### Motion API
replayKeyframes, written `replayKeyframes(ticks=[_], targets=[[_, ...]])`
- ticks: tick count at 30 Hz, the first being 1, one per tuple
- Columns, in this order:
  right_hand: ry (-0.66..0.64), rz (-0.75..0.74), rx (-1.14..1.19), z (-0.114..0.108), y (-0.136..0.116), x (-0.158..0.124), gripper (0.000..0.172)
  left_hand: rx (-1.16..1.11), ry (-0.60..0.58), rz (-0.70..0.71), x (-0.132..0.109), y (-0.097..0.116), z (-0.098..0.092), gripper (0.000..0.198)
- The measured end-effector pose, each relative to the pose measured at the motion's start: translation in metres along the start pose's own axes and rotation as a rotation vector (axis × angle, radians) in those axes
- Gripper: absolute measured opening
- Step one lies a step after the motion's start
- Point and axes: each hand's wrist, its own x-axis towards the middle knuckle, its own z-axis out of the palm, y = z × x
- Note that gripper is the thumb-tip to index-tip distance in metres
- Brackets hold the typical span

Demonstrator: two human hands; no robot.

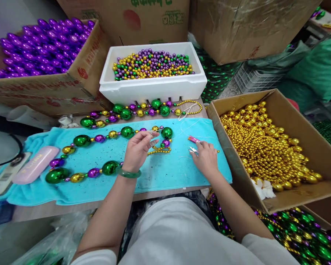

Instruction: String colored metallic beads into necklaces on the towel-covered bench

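Observation:
My left hand [139, 147], with a green bangle at its wrist, pinches a thin pale thread at the end of a beaded necklace. That necklace [82, 140] has green, purple and gold beads and lies in a loop on a turquoise towel [154, 176]. My right hand [205, 158] is low over the towel at the right, its fingers curled around small thread snips [193, 150] whose blades show between thumb and index finger. A pink lighter [194, 139] lies against its fingertips. The palm and what is under it are hidden.
A second necklace [126, 113] lies behind the towel. Behind it stands a white foam box [154, 88] of small beads. Cardboard boxes hold purple beads [46, 48] at left and gold bead strings [264, 143] at right. A pink case [35, 165] lies on the left.

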Motion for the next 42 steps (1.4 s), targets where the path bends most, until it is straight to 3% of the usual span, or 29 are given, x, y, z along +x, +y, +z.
replayKeyframes(ticks=[4,8,12,15,18,20,23,27,29,31,35,38,42], targets=[[0.017,-0.224,0.059,0.004,-0.014,0.015,0.035,0.025,-0.024,0.035,-0.007,0.012,0.003,0.011],[-0.104,-0.365,-0.001,0.024,-0.037,0.052,0.042,0.039,-0.023,0.062,-0.014,0.021,0.005,0.011],[-0.258,-0.446,-0.008,0.035,-0.039,0.077,0.029,0.035,0.003,0.083,-0.017,0.028,0.001,0.011],[-0.224,-0.305,0.071,0.022,-0.016,0.084,0.030,0.028,0.024,0.092,-0.017,0.033,-0.003,0.011],[-0.096,-0.039,0.014,-0.005,0.011,0.084,0.027,0.012,0.031,0.095,-0.018,0.037,-0.007,0.012],[0.021,-0.002,0.062,-0.020,0.014,0.079,0.027,0.003,0.033,0.084,-0.018,0.037,-0.007,0.013],[0.030,-0.138,0.537,-0.028,-0.018,0.062,0.019,-0.013,0.020,0.055,-0.018,0.036,-0.002,0.016],[-0.325,-0.242,1.212,-0.015,-0.090,0.040,0.017,-0.061,0.004,0.052,-0.020,0.036,0.008,0.017],[-0.477,-0.235,1.330,-0.005,-0.112,0.033,0.017,-0.077,0.028,0.067,-0.023,0.036,0.008,0.018],[-0.538,-0.207,1.344,0.001,-0.119,0.030,0.017,-0.073,0.065,0.081,-0.025,0.034,0.004,0.019],[-0.458,-0.148,1.264,0.003,-0.104,0.032,0.020,0.042,0.164,0.102,-0.030,0.033,-0.020,0.021],[-0.295,-0.154,1.199,-0.013,-0.087,0.046,0.018,0.219,0.265,0.193,-0.031,0.062,-0.044,0.019],[-0.083,-0.250,1.077,-0.068,-0.083,0.083,0.011,0.601,0.353,0.495,-0.025,0.153,-0.058,0.012]])
